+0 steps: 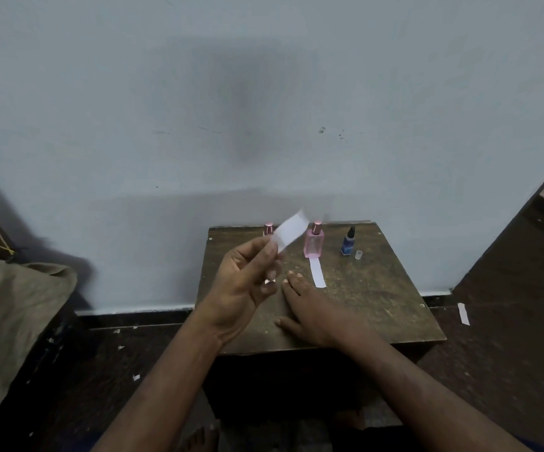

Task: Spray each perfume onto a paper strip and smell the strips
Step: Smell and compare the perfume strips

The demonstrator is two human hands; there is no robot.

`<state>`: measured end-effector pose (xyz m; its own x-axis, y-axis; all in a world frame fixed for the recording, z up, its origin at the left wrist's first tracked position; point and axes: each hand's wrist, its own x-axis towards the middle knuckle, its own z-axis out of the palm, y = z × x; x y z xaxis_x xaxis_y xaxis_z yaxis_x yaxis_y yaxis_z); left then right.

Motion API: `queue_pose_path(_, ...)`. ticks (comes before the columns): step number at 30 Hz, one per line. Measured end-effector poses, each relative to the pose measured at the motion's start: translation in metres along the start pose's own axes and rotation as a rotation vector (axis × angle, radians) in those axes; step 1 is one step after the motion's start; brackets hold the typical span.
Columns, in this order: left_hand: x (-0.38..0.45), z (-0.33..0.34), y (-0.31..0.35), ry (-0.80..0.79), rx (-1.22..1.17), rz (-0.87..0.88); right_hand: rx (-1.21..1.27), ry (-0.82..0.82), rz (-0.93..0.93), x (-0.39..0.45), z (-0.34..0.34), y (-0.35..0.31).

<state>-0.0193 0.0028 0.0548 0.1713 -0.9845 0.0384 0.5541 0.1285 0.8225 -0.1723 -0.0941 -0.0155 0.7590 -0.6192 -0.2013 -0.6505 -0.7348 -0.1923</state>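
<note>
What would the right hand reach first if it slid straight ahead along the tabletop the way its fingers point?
Probably the paper strip lying flat just past the right hand's fingertips, slightly to their right. Behind it stands the pink perfume bottle. Depth is hard to judge, so the fingers might pass just left of the strip.

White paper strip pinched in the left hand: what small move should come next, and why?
Probably raise the white paper strip to the nose and smell it. The left hand holds it up, blurred, above the worn wooden table, while the right hand lies flat and grips no bottle. Whether this strip was sprayed cannot be told.
</note>
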Motion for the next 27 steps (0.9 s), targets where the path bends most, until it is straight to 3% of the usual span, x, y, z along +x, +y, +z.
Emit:
queue_pose_path(1, -0.005, 0.004, 0.006, -0.156, -0.043, 0.043, 0.000, 0.000, -0.001, 0.000, 0.000, 0.001)
queue_pose_path(2, -0.006, 0.006, 0.008, -0.202, -0.016, 0.061, 0.002, -0.001, -0.003, 0.000, 0.000, 0.001)
queue_pose_path(3, -0.003, 0.003, 0.006, -0.107, 0.093, 0.045, 0.005, -0.001, -0.004, 0.000, -0.001, 0.001)
queue_pose_path(5, 0.002, -0.001, -0.005, 0.295, 0.417, -0.041, 0.011, 0.000, -0.005, -0.002, -0.002, 0.001)
queue_pose_path(6, 0.002, -0.004, -0.011, 0.385, 0.442, -0.101, 0.015, 0.000, -0.008, -0.002, -0.002, 0.000)
queue_pose_path(7, 0.001, -0.003, -0.011, 0.348, 0.362, -0.099, 0.021, 0.001, -0.010, -0.003, -0.002, 0.000)
queue_pose_path(9, -0.003, 0.002, -0.005, -0.063, 0.058, -0.055, 0.027, 0.009, -0.018, -0.001, 0.001, 0.003)
queue_pose_path(10, -0.008, 0.006, -0.001, -0.208, -0.005, -0.024, 0.032, 0.016, -0.024, 0.001, 0.002, 0.005)
queue_pose_path(11, -0.010, 0.009, 0.001, -0.250, 0.047, -0.019, 0.035, 0.024, -0.024, 0.002, 0.003, 0.006)
queue_pose_path(12, -0.008, 0.009, -0.003, -0.162, 0.209, -0.029, 0.025, 0.022, -0.024, 0.003, 0.003, 0.006)
queue_pose_path(14, -0.002, 0.006, -0.011, 0.237, 0.559, -0.057, 0.017, 0.007, -0.017, 0.001, 0.002, 0.004)
queue_pose_path(15, -0.005, 0.008, -0.014, 0.333, 0.607, -0.105, 0.015, 0.010, -0.016, -0.001, 0.000, 0.002)
queue_pose_path(17, -0.005, 0.010, -0.013, 0.259, 0.402, -0.094, 0.019, 0.021, -0.031, -0.002, -0.001, 0.002)
queue_pose_path(20, -0.009, 0.018, 0.002, -0.144, 0.109, -0.010, 0.021, 0.040, -0.039, 0.003, 0.003, 0.005)
queue_pose_path(21, -0.009, 0.019, 0.004, -0.186, 0.114, 0.010, 0.012, 0.038, -0.032, 0.003, 0.003, 0.005)
queue_pose_path(22, -0.006, 0.014, 0.001, -0.106, 0.189, 0.007, 0.002, 0.032, -0.031, 0.004, 0.003, 0.004)
queue_pose_path(25, 0.003, -0.001, -0.009, 0.399, 0.518, -0.089, -0.008, -0.002, -0.015, -0.002, -0.004, 0.000)
queue_pose_path(27, 0.006, -0.005, -0.007, 0.409, 0.401, -0.113, 0.009, -0.006, -0.020, -0.005, -0.008, 0.000)
